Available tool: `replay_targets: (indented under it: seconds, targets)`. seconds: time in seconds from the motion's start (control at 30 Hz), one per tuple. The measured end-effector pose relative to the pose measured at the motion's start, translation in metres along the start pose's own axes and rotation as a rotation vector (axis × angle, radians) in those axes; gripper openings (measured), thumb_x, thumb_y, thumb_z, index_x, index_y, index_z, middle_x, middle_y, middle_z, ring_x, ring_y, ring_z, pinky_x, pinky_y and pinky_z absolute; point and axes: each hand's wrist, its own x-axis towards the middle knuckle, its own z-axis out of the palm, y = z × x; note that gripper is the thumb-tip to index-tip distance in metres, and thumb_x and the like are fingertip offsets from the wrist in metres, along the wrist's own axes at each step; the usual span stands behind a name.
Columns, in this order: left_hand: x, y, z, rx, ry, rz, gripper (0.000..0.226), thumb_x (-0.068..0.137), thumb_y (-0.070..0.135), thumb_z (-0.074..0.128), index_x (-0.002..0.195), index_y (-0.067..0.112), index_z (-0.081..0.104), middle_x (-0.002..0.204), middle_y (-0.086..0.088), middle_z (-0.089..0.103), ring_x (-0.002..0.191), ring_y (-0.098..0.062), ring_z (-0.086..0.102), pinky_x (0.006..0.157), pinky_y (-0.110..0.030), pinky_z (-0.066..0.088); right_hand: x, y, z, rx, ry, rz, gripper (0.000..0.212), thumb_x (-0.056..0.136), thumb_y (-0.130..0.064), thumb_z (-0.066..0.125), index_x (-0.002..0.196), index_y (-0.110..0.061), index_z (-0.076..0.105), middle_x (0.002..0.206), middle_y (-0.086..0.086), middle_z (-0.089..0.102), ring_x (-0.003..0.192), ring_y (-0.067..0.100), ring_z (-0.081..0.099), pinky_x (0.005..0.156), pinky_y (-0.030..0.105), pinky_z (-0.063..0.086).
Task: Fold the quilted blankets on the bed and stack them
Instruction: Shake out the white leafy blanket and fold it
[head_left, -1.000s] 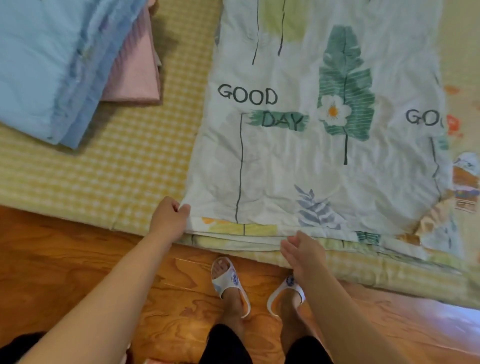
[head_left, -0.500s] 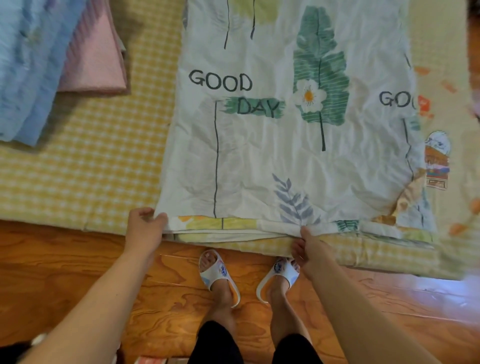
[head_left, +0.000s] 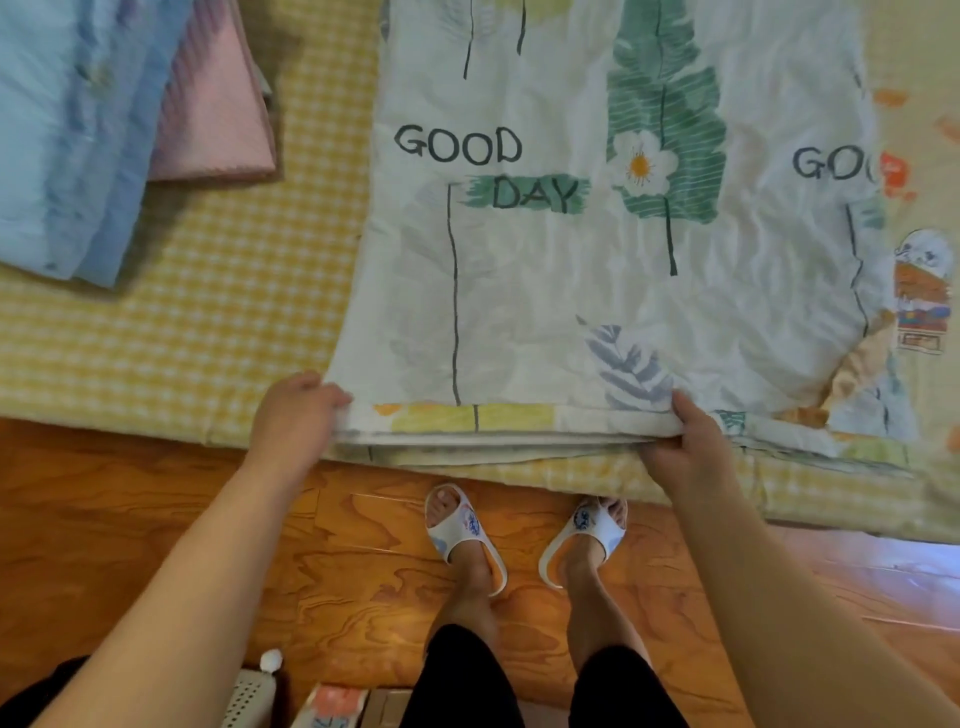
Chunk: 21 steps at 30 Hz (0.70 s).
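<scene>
A white quilted blanket (head_left: 597, 270) printed with "GOOD DAY", green leaves and a flower lies folded in layers on the bed, its near edge at the bed's front. My left hand (head_left: 296, 415) grips the blanket's near left corner. My right hand (head_left: 685, 447) grips the layered near edge further right, thumb on top and fingers underneath. A folded light blue blanket (head_left: 67, 135) lies at the far left of the bed, partly on top of a folded pink blanket (head_left: 213, 114).
The bed has a yellow checked cover (head_left: 208, 312). A cream cartoon-print sheet (head_left: 919, 291) lies at the right under the white blanket. Below is a wooden floor (head_left: 156, 499) with my slippered feet (head_left: 467, 530). Small boxes and a white object (head_left: 249, 696) sit at the bottom edge.
My right hand reached forward from an open pose and took hold of the blanket's near edge. My left hand kept hold of the left corner. The view shifted a little.
</scene>
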Motion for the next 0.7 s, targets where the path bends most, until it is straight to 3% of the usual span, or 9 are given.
replay_targets:
  seconds: [0.1, 0.2, 0.3, 0.37, 0.47, 0.5, 0.57, 0.63, 0.7]
  targets:
    - [0.006, -0.056, 0.013, 0.362, -0.085, -0.065, 0.016, 0.086, 0.019, 0.064, 0.095, 0.006, 0.069, 0.104, -0.015, 0.070, 0.088, -0.035, 0.064, 0.076, -0.040, 0.051, 0.024, -0.013, -0.023, -0.327, 0.251, -0.028, 0.035, 0.090, -0.017, 0.073, 0.122, -0.008, 0.062, 0.117, 0.011, 0.069, 0.091, 0.023, 0.069, 0.056, 0.035, 0.060]
    - [0.012, -0.076, 0.027, 0.284, -0.029, -0.156, 0.011, 0.092, 0.014, 0.061, 0.099, 0.006, 0.064, 0.109, -0.013, 0.067, 0.090, -0.031, 0.061, 0.078, -0.038, 0.050, 0.037, -0.021, -0.030, -0.358, 0.280, -0.028, 0.027, 0.091, -0.015, 0.073, 0.114, -0.006, 0.062, 0.107, 0.009, 0.068, 0.083, 0.020, 0.066, 0.052, 0.036, 0.060]
    - [0.009, -0.071, 0.036, 0.110, 0.107, -0.209, 0.021, 0.094, 0.016, 0.063, 0.111, 0.008, 0.054, 0.112, -0.012, 0.062, 0.088, -0.027, 0.057, 0.072, -0.034, 0.045, 0.037, -0.020, -0.030, -0.323, 0.271, -0.022, 0.013, 0.091, -0.014, 0.072, 0.100, -0.009, 0.064, 0.094, 0.006, 0.067, 0.079, 0.018, 0.065, 0.055, 0.033, 0.059]
    - [0.005, -0.069, 0.038, -0.092, 0.101, -0.223, 0.036, 0.096, 0.026, 0.066, 0.123, 0.011, 0.049, 0.114, -0.007, 0.060, 0.092, -0.022, 0.058, 0.069, -0.031, 0.045, 0.034, -0.018, -0.030, -0.342, 0.246, -0.031, 0.012, 0.091, -0.014, 0.072, 0.100, -0.009, 0.065, 0.095, 0.006, 0.068, 0.079, 0.018, 0.066, 0.059, 0.033, 0.059]
    - [0.004, -0.058, 0.039, -0.204, -0.086, -0.222, 0.042, 0.097, 0.040, 0.065, 0.129, 0.014, 0.060, 0.116, -0.002, 0.070, 0.103, -0.021, 0.067, 0.087, -0.035, 0.054, 0.029, -0.026, -0.029, -0.268, 0.159, -0.009, 0.022, 0.098, -0.020, 0.062, 0.114, -0.005, 0.064, 0.109, 0.012, 0.070, 0.095, 0.026, 0.069, 0.080, 0.041, 0.059]
    - [0.004, -0.049, 0.038, -0.224, -0.064, -0.193, 0.043, 0.096, 0.042, 0.065, 0.129, 0.015, 0.064, 0.116, -0.002, 0.072, 0.103, -0.022, 0.070, 0.092, -0.039, 0.055, 0.028, -0.032, -0.031, -0.200, 0.121, 0.003, 0.029, 0.100, -0.024, 0.057, 0.121, -0.004, 0.061, 0.116, 0.016, 0.069, 0.104, 0.031, 0.068, 0.089, 0.045, 0.057]
    - [0.009, -0.033, 0.030, -0.421, 0.058, -0.151, 0.030, 0.095, 0.029, 0.067, 0.120, 0.013, 0.068, 0.112, -0.007, 0.075, 0.097, -0.024, 0.074, 0.087, -0.042, 0.060, 0.025, -0.046, -0.036, -0.031, 0.093, -0.008, 0.034, 0.102, -0.025, 0.051, 0.127, -0.003, 0.058, 0.120, 0.021, 0.068, 0.114, 0.037, 0.064, 0.101, 0.051, 0.049]
    - [0.016, -0.021, 0.019, -0.653, 0.083, -0.186, 0.019, 0.097, 0.012, 0.064, 0.115, 0.012, 0.068, 0.103, -0.008, 0.077, 0.089, -0.022, 0.076, 0.077, -0.041, 0.063, 0.023, -0.062, -0.046, 0.119, 0.095, -0.060, 0.032, 0.097, -0.018, 0.057, 0.127, -0.004, 0.058, 0.114, 0.019, 0.072, 0.111, 0.035, 0.066, 0.099, 0.049, 0.051]
    - [0.018, -0.020, 0.011, -0.591, 0.084, -0.210, 0.020, 0.098, 0.011, 0.064, 0.118, 0.011, 0.063, 0.104, -0.008, 0.076, 0.086, -0.023, 0.075, 0.073, -0.039, 0.061, 0.020, -0.080, -0.060, 0.184, 0.112, -0.136, 0.057, 0.071, -0.006, 0.078, 0.125, -0.008, 0.061, 0.110, 0.016, 0.074, 0.107, 0.034, 0.069, 0.093, 0.049, 0.055]
